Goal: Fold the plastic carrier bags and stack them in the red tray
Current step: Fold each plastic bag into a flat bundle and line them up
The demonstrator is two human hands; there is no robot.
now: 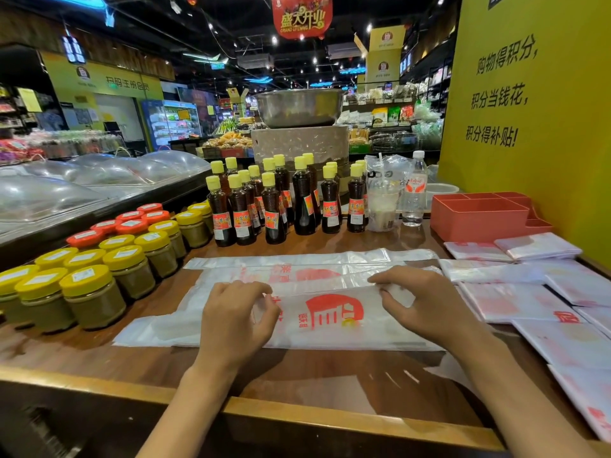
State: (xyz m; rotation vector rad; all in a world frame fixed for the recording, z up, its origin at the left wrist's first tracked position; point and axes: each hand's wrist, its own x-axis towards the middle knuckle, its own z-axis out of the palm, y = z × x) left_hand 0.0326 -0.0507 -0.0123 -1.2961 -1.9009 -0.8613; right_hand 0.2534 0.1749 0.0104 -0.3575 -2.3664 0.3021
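Observation:
A white plastic carrier bag [330,328] with a red logo lies flat and lengthwise on the wooden counter, its far edge folded toward me. My left hand [236,317] pinches that folded edge left of the logo. My right hand [420,300] pinches the same edge right of the logo. More flat bags [297,262] lie spread just behind it. The red tray [479,214] stands at the back right with its compartments showing nothing inside. Two folded bags [535,246] rest on the counter in front of the tray.
Several dark sauce bottles [274,206] and yellow- and red-lidded jars [89,289] crowd the left and back of the counter. A drink cup [383,206] and water bottle [415,190] stand left of the tray. Unfolded bags [562,335] pile at the right. A yellow wall [545,127] closes the right side.

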